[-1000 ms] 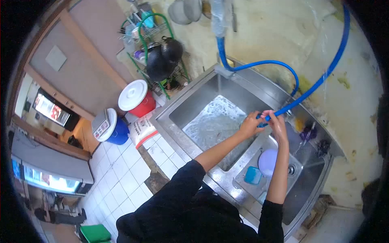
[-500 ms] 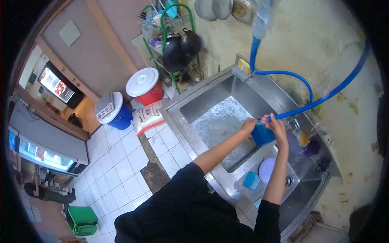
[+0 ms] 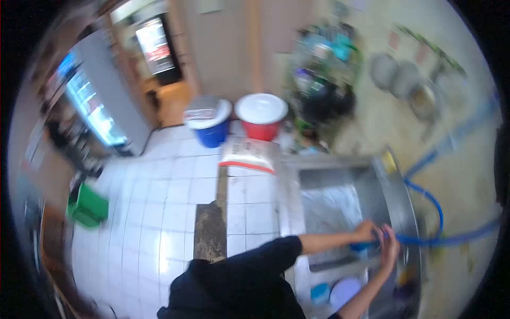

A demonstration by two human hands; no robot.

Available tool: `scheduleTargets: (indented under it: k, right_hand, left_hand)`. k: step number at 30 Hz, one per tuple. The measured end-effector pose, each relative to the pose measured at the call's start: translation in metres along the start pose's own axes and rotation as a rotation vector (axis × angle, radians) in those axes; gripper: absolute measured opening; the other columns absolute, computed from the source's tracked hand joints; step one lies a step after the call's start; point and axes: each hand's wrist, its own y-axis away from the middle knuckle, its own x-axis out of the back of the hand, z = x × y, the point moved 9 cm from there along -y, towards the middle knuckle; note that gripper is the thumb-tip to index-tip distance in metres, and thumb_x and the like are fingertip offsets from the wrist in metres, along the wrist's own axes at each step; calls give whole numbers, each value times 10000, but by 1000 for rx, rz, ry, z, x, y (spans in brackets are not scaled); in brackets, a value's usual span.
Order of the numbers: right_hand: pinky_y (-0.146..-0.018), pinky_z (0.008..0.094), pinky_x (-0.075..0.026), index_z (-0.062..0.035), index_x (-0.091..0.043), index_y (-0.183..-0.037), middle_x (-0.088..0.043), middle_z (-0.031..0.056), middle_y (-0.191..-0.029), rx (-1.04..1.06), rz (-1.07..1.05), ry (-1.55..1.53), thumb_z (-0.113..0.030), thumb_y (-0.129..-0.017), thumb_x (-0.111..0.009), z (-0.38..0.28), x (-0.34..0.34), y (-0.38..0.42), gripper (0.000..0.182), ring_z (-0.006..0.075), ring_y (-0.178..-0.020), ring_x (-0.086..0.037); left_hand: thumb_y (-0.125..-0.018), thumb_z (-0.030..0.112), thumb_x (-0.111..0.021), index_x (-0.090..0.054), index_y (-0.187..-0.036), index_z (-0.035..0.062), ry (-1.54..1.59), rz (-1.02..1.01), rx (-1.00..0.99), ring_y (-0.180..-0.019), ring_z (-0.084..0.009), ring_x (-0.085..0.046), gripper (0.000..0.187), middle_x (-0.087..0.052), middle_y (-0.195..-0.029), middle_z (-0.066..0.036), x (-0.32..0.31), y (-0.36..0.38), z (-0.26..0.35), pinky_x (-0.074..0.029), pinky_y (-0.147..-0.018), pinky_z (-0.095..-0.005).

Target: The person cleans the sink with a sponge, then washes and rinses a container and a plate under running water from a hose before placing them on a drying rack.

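Observation:
The picture is blurred by motion. My left hand (image 3: 365, 232) is over the sink's large basin, closed on what looks like the rim of a blue container (image 3: 360, 246), which it mostly hides. Close beside it, my right hand (image 3: 389, 245) is closed around the end of a blue hose (image 3: 441, 241). The two hands almost touch. Cloudy, foamy water (image 3: 332, 204) lies in the basin of the steel sink (image 3: 290, 212). Below my right forearm sit a pale purple round item (image 3: 345, 292) and a light blue block (image 3: 320, 293).
Beyond the sink are a white-lidded red bucket (image 3: 261, 125), a blue bucket (image 3: 211, 135) with a scale on its lid, and a printed sack (image 3: 248, 154). A rack (image 3: 326, 80) holds pans. A green bin (image 3: 87, 204) stands left; a person (image 3: 64, 138) is farther back.
My view has swung left, so the sink and hands appear lower and farther right. Both hands stay close together at the hose end, and the blue container now shows less.

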Motion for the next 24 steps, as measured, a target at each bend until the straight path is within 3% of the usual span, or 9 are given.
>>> scheduleTargets:
  k: [2, 4, 5, 8, 11, 15, 18, 21, 24]
  right_hand:
    - [-961, 297, -395, 44, -550, -1064, -530, 139, -1104, 51, -13, -104, -220, -847, -564, 29, 41, -35, 342, 218, -1079, -498]
    - [-947, 276, -392, 36, -537, -1090, -532, 133, -1104, 32, -196, -145, -261, -857, -554, 45, 37, -42, 378, 224, -1087, -496]
    - [-937, 276, -392, 24, -538, -1099, -529, 133, -1111, -30, -136, -116, -280, -854, -554, 46, 38, -40, 391, 221, -1085, -496]
    - [-914, 277, -391, -2, -542, -1117, -524, 131, -1122, -166, 41, -14, -321, -849, -554, 56, 43, -40, 416, 214, -1075, -498]
    - [-902, 276, -393, -10, -542, -1120, -528, 126, -1115, -169, 28, 50, -327, -848, -552, 62, 30, -43, 418, 210, -1058, -502]
    - [-886, 276, -397, -20, -543, -1125, -533, 120, -1106, -177, 25, 91, -336, -847, -549, 68, 19, -42, 421, 205, -1035, -508]
    - [-874, 275, -399, -28, -544, -1129, -537, 115, -1099, -176, 33, 113, -343, -847, -547, 70, 18, -43, 423, 201, -1017, -512]
    - [-862, 275, -402, -36, -544, -1133, -541, 110, -1092, -170, 48, 128, -350, -846, -545, 69, 22, -43, 425, 197, -1000, -517]
    - [-850, 274, -404, -44, -544, -1136, -544, 105, -1085, -158, 65, 140, -357, -846, -544, 68, 28, -44, 427, 193, -983, -521]
  left_hand:
    - [-606, 143, -667, -632, -854, 115, -10, -102, -282, -923, -294, -511, 251, -588, -914, -95, -25, -7, -3, -386, -829, -402]
    - [-606, 171, -676, -604, -784, 88, 40, 61, -185, -899, -312, -515, 210, -576, -914, -124, -16, 2, -14, -391, -824, -409]
    - [-595, 172, -676, -582, -746, 76, 86, 69, -137, -894, -319, -514, 202, -560, -913, -152, -20, -6, -26, -395, -822, -414]
    - [-613, 186, -676, -571, -824, 62, 238, -163, 205, -938, -332, -507, 267, -550, -949, -158, 24, 11, -7, -411, -815, -414]
    - [-691, 209, -631, -605, -777, 74, 148, 130, 92, -736, -288, -587, 162, -609, -740, -122, 27, 14, -25, -455, -655, -410]
    - [-702, 226, -634, -582, -955, 77, 207, -36, 157, -1011, -355, -486, 298, -561, -996, -190, -10, 6, -33, -386, -875, -441]
    - [-712, 197, -615, -598, -961, 100, 232, 24, -109, -1062, -370, -454, 268, -541, -1026, -210, -49, -12, -25, -363, -918, -456]
    - [-702, 160, -617, -616, -995, 117, -213, -185, -125, -1106, -385, -425, 297, -491, -1121, -227, -31, 3, 12, -355, -940, -470]
    - [-753, 192, -530, -639, -945, 92, -222, 46, -118, -1078, -337, -463, 243, -478, -1177, -197, -15, 6, 17, -389, -893, -439]
